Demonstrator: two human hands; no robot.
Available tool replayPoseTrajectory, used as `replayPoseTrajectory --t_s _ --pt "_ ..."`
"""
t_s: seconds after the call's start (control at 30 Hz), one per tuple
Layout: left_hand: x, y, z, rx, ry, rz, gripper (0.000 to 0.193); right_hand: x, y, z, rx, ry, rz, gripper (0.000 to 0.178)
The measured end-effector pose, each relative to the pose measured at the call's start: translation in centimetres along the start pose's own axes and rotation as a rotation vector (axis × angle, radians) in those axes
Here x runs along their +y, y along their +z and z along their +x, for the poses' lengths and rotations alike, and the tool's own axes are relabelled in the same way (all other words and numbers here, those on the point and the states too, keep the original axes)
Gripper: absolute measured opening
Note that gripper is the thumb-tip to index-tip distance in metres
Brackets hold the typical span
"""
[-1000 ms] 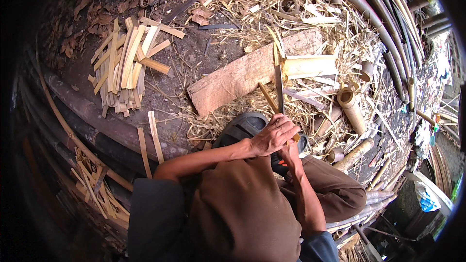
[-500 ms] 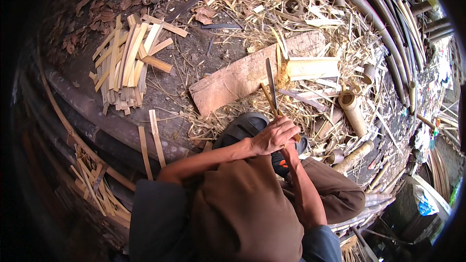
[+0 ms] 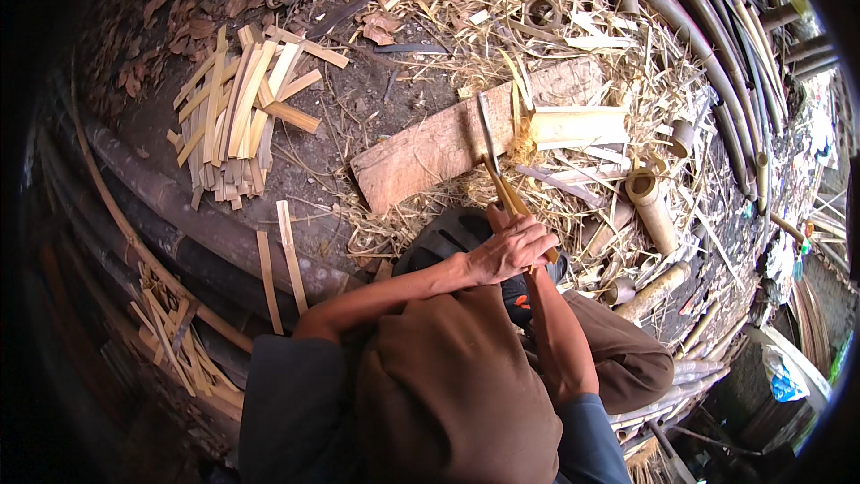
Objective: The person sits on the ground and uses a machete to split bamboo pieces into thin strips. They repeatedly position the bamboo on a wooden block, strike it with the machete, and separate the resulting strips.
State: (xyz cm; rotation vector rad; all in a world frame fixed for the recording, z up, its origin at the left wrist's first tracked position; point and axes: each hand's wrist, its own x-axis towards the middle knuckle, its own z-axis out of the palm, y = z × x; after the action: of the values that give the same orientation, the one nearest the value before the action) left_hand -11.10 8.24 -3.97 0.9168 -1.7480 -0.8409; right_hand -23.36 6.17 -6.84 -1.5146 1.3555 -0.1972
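Observation:
My left hand is closed on a thin bamboo strip, whose end sticks out below the fingers. Crossing the strip is a knife with a long narrow blade pointing away from me. My right hand lies under the left one, mostly hidden by it, and seems closed round the knife's handle, which is out of sight. Both hands are close together above a dark shoe, near my brown-clothed knee. Past the blade lies a flat wooden board with a split bamboo piece at its right end.
A pile of cut bamboo strips lies at the left, and two loose strips stand nearer me. Shavings cover the ground ahead. Bamboo tube pieces lie at the right, with long poles beyond.
The knife blade has tilted left and turned, its face now catching light. The strip and the blade lie closer together at the hands. My arms have barely moved.

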Motion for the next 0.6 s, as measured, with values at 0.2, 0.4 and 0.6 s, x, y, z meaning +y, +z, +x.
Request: replayPoseTrajectory --t_s 0.2,0.4,0.6 --pt "-1.0 -2.1 0.7 0.089 -0.018 -0.021 0.053 -0.6 0.1 2.0 -0.061 0.118 0.063 0.034" --pt "-5.9 -9.8 7.9 0.637 -0.175 -0.052 0.052 -5.4 -6.2 2.7 -0.014 0.334 0.102 0.047" --pt "-4.3 -17.0 7.3 0.413 -0.612 0.381 0.049 -7.3 -5.4 -2.5 0.359 -0.016 -0.215 0.056"
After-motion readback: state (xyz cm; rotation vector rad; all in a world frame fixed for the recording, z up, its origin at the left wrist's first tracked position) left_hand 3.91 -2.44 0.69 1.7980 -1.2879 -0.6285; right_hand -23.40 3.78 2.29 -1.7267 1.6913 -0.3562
